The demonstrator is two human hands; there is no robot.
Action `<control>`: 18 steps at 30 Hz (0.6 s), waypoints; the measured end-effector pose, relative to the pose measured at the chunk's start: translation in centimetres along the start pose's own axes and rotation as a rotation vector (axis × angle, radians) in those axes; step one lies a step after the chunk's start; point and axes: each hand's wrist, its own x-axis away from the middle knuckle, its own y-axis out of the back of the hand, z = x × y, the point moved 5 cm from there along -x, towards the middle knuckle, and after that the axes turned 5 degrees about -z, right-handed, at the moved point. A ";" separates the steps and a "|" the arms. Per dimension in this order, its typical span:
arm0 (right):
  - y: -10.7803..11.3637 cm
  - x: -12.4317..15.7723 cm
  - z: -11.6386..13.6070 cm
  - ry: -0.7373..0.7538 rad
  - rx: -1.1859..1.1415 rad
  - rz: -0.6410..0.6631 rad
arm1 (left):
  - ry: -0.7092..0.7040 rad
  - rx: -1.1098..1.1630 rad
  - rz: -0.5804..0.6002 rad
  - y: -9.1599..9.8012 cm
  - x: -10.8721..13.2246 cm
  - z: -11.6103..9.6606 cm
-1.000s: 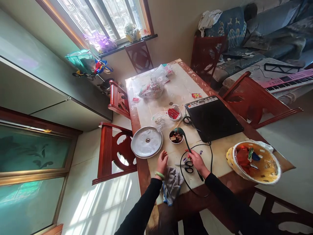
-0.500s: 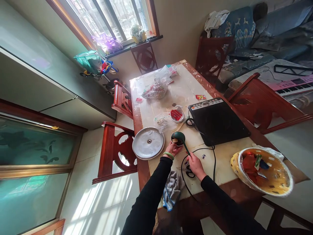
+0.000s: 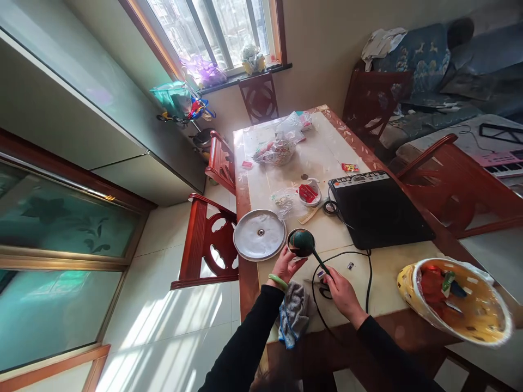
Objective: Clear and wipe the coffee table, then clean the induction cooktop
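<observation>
Head view: the fingers of the left hand (image 3: 287, 265) are curled around the near side of a small round bowl with dark contents (image 3: 300, 253), while those of the right hand (image 3: 345, 294) are clenched about the long, slim handle of a dark green ladle (image 3: 303, 239). The ladle's rounded head is held directly over the bowl, so that most of the opening is covered; whether the contents are touched by it cannot be told. The handle's long axis is slanted from the head toward the person and to the right, so the bowl lies forward and to the left of the right hand; the left hand is the nearer to it. A pale green bangle (image 3: 278, 281) is worn on the left wrist. Close to the hands, a crumpled grey cloth with blue edging (image 3: 297, 307) and black-handled scissors (image 3: 326, 292), partly hidden, are seen on the cream-topped table (image 3: 333, 237). Just left of the bowl a round grey metal disc (image 3: 249, 242) is set. Farther off, red packets (image 3: 307, 193) are held in a white dish (image 3: 319, 197). To the right are placed a flat black induction cooker (image 3: 388, 212) and, nearer the person, a yellow patterned basket (image 3: 406, 286).
</observation>
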 end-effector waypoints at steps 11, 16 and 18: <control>-6.1 7.7 9.0 0.216 0.046 0.214 | -0.117 0.123 -0.026 11.6 16.8 -5.7; -14.9 11.5 16.1 0.330 0.022 0.296 | -0.198 0.236 -0.144 21.9 24.5 -9.8; -19.9 13.3 19.9 0.377 0.004 0.367 | -0.245 0.285 -0.198 27.3 27.8 -12.0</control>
